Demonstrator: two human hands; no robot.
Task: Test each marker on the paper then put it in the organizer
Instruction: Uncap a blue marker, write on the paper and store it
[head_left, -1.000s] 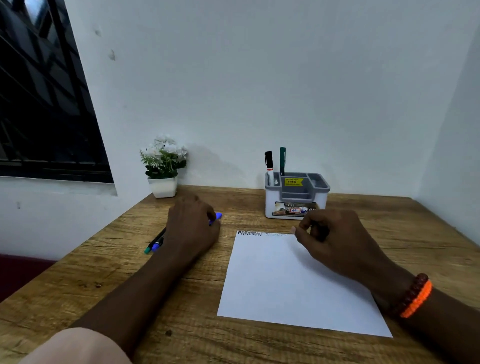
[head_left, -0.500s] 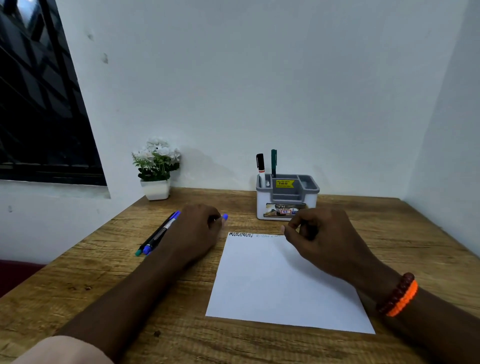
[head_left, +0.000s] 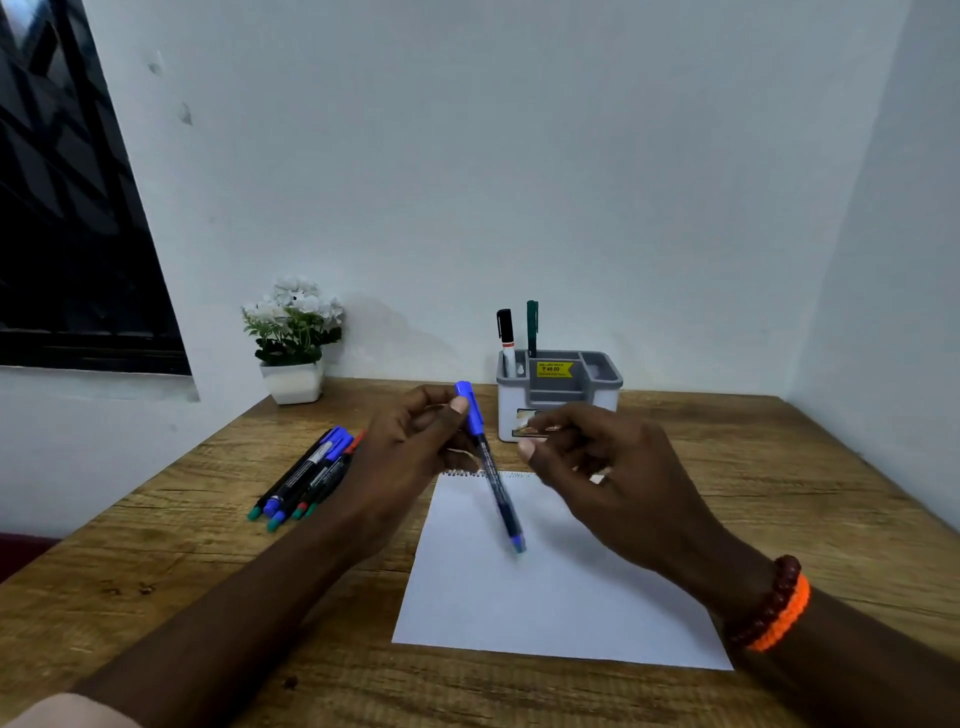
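My left hand (head_left: 415, 447) holds a blue marker (head_left: 493, 478) by its capped upper end, above the white paper (head_left: 550, 587). The marker slants down and to the right, its blue tail over the sheet. My right hand (head_left: 597, 467) hovers just right of the marker with loosely curled fingers and holds nothing. Behind my hands stands the grey and white organizer (head_left: 558, 395), with a black-capped marker (head_left: 506, 340) and a green marker (head_left: 532, 327) upright in its left rear slot. Several loose markers (head_left: 306, 475) lie in a bundle on the table to the left.
The wooden table (head_left: 779, 493) meets white walls at the back and right. A small white pot of white flowers (head_left: 293, 343) sits at the back left. A dark window is on the left wall.
My left hand has lifted the blue marker off the table and brought it right, over the paper. My right hand rose from the paper's top edge toward the marker.
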